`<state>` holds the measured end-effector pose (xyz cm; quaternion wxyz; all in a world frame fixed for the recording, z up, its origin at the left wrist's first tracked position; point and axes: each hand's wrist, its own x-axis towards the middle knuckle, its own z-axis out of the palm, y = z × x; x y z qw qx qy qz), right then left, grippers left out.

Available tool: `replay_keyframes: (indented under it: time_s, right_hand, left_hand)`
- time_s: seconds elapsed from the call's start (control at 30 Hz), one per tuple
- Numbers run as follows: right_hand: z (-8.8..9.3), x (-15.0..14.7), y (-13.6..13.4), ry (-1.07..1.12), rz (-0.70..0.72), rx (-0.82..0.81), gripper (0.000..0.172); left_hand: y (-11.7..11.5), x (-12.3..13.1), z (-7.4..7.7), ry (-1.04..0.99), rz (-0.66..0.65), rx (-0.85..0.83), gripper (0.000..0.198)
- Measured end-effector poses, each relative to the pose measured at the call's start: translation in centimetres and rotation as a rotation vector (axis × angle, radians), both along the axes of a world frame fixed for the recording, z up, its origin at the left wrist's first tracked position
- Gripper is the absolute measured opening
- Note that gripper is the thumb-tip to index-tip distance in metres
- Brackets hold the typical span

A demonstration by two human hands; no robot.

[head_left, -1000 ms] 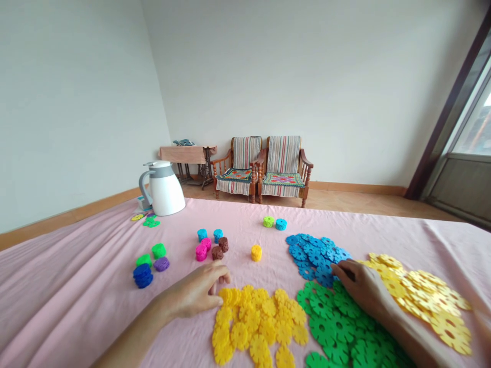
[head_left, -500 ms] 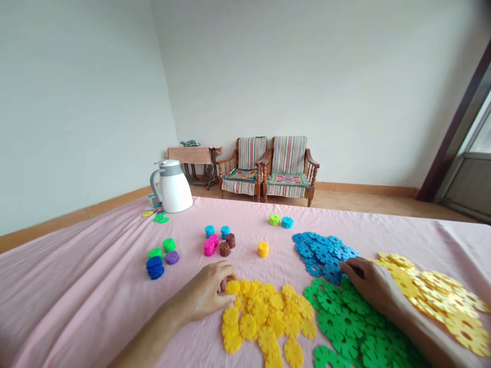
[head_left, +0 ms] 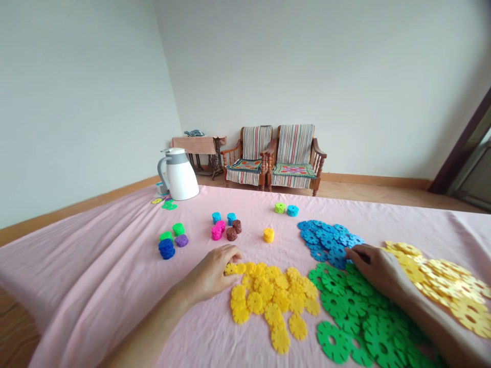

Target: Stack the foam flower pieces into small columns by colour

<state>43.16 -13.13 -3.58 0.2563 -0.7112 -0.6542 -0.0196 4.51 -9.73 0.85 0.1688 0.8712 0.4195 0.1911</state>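
Observation:
My left hand [head_left: 216, 272] is at the upper left edge of a spread of yellow notched discs [head_left: 282, 299]. Its fingers and thumb are curled closed around one yellow disc [head_left: 230, 269]. My right hand [head_left: 378, 267] rests where the pile of blue discs [head_left: 324, 237] meets the pile of green discs [head_left: 341, 301]. Its fingers are bent inward with their tips at the blue discs, and whatever they hold is hidden. A short stack of yellow discs [head_left: 268, 235] stands beyond the left hand.
Paler yellow discs [head_left: 441, 276] lie at the right. Small stacks in blue [head_left: 166, 249], purple [head_left: 182, 240], pink [head_left: 217, 233], brown [head_left: 231, 234] and lime [head_left: 280, 207] stand on the pink cloth [head_left: 126, 271]. A white jug [head_left: 182, 176] is at the far left; two chairs [head_left: 293, 153] stand behind.
The view has tilted down slightly, so everything sits a little higher and further right. Both hands keep nearly the same places beside the discs.

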Motion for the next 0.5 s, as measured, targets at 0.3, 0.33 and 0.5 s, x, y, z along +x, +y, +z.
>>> replay_keyframes:
  time_s: [0.3,0.33,0.5]
  right_hand:
    - [-0.17,0.02,0.02,0.007,-0.005,-0.016,0.041]
    - [-0.17,0.02,0.02,0.007,-0.002,-0.008,0.041]
    - [0.14,-0.06,-0.07,0.025,0.026,0.065,0.041]
  left_hand:
    - [-0.37,-0.84,0.09,0.083,0.149,-0.043,0.011]
    - [-0.30,-0.79,0.00,0.088,0.155,-0.044,0.011]
    - [0.17,-0.81,-0.40,0.120,0.163,0.006,0.012]
